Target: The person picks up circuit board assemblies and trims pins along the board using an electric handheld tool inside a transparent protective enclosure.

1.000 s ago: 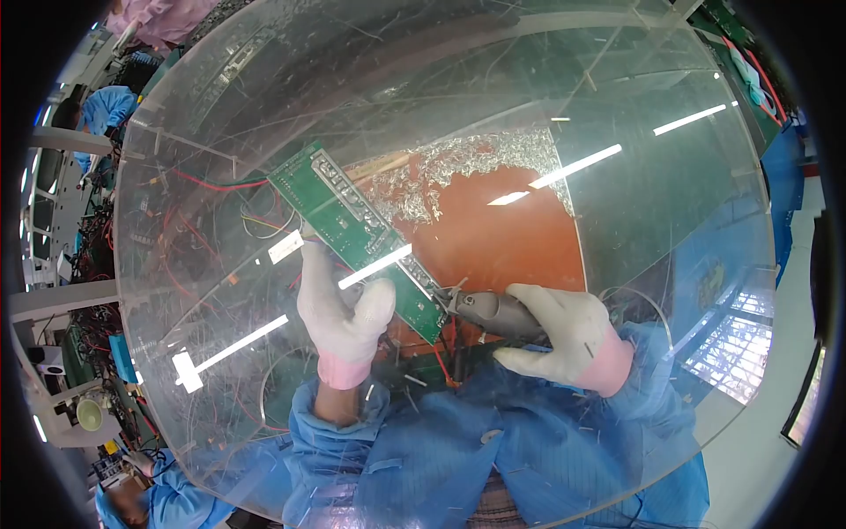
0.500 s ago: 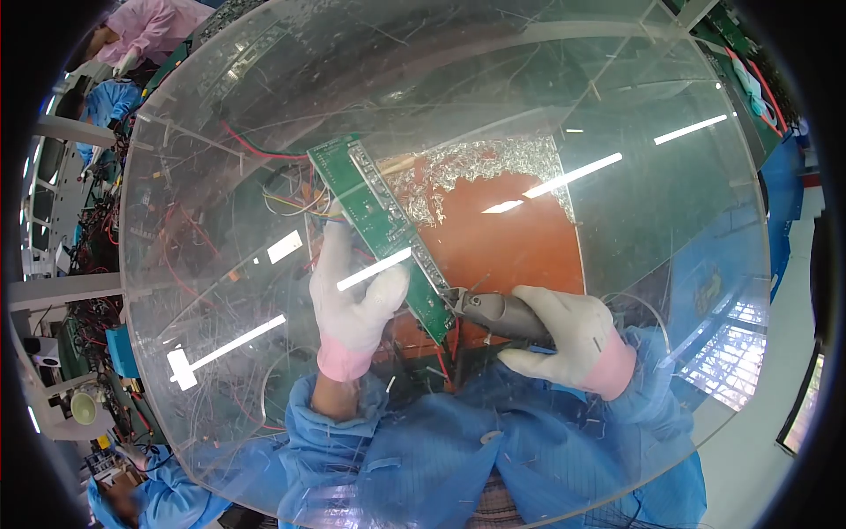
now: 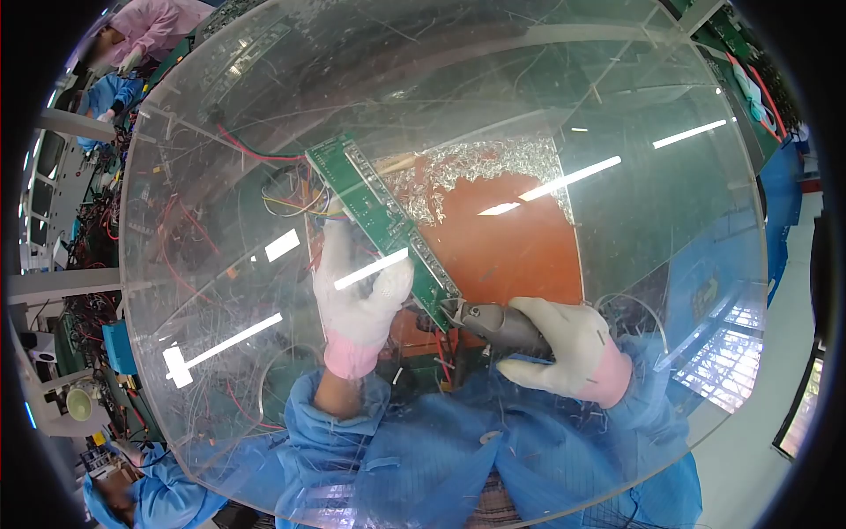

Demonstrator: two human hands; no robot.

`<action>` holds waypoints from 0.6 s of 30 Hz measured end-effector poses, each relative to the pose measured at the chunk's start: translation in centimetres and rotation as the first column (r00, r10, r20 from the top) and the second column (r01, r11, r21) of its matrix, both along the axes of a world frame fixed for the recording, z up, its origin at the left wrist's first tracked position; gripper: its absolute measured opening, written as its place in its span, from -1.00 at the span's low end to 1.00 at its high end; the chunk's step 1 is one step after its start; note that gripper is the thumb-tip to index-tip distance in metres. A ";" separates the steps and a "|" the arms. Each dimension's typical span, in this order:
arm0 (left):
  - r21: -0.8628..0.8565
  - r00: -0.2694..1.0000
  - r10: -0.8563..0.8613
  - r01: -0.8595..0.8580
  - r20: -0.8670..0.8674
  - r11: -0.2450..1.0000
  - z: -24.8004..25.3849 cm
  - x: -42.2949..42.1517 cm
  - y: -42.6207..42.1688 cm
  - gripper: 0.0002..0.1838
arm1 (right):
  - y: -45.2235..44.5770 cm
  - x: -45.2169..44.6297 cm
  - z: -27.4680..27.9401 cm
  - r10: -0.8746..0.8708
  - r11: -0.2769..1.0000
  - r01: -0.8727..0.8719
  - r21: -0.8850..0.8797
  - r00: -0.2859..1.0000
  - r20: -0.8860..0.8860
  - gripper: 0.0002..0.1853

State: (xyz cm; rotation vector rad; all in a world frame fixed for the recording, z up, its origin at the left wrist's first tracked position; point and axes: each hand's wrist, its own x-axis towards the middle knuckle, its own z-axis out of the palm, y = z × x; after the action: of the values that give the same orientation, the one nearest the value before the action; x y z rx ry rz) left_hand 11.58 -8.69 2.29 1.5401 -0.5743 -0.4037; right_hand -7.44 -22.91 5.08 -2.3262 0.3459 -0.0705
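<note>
Under a clear, scratched shield, a long green circuit board is held at a slant, with a row of metal parts along its right edge. My left hand, in a white glove with a pink cuff, grips its left edge, thumb over the board. My right hand, gloved the same way, is closed around a grey air nipper. The nipper's metal jaws meet the board's lower right edge; whether they are closed cannot be made out. Red and green wires and thin coloured wires leave the board's upper left side.
Beneath the board, an orange-brown mat bears a heap of silvery clippings along its far edge. The clear shield stands between my head and my hands, with light glare on it. Several co-workers, one in a pink coat, sit along the left.
The lower end of the board has shifted slightly up. My left hand has moved a little right along with it, and the nipper's jaws sit slightly lower.
</note>
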 end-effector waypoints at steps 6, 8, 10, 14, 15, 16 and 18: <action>0.040 0.998 0.008 -0.010 0.056 0.999 -0.1 0.0 0.1 -0.20 | 0.4 0.1 0.2 -0.005 1.000 0.006 0.012 0.999 -0.042 -0.40; 0.027 0.999 0.010 -0.011 0.041 1.000 -0.2 -0.1 0.3 -0.20 | 0.5 0.1 0.3 -0.012 0.999 0.016 0.041 0.994 -0.106 -0.40; 0.022 0.999 0.013 -0.014 0.037 1.000 -0.2 -0.1 0.4 -0.20 | 0.4 0.2 0.3 -0.013 0.998 0.021 0.056 0.991 -0.135 -0.40; -0.018 0.990 -0.062 0.061 -0.130 0.998 0.2 0.0 0.4 -0.20 | -0.1 0.3 0.3 0.012 0.999 -0.011 -0.030 0.999 0.031 -0.40; -0.018 0.989 -0.062 0.060 -0.131 0.998 0.2 0.1 0.4 -0.20 | -0.2 0.3 0.3 0.013 0.999 -0.012 -0.030 0.999 0.030 -0.40; -0.026 0.984 -0.108 0.105 -0.143 0.994 0.1 0.2 0.2 -0.21 | -0.3 0.4 0.4 0.042 0.996 -0.038 -0.083 0.998 0.053 -0.40; -0.041 0.967 -0.194 0.190 -0.166 0.981 0.0 0.6 0.0 -0.20 | -0.5 0.5 0.5 0.108 0.978 -0.089 -0.188 0.989 0.096 -0.40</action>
State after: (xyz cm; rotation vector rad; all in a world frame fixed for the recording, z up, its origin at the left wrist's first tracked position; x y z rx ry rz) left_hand 12.22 -8.73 2.31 1.4142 -0.5949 -0.6672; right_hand -6.89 -23.39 5.53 -2.5065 0.1764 -0.1830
